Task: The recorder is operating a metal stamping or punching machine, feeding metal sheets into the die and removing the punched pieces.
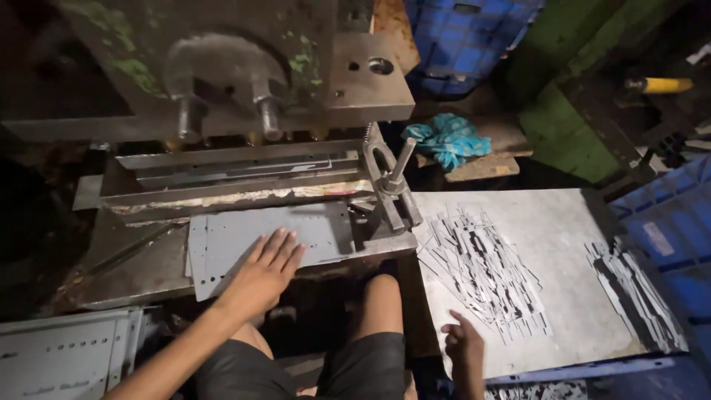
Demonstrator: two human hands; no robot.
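Grey perforated sheet (266, 241), flat on press bed, L hand (268, 270) open atop, R hand (464, 342) loose, empty.

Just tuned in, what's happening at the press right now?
A seated person works at a metal press. The left hand lies flat on a grey perforated sheet on the press bed. The right hand rests at the edge of a metal tray strewn with thin metal strips. Neither hand grips anything.
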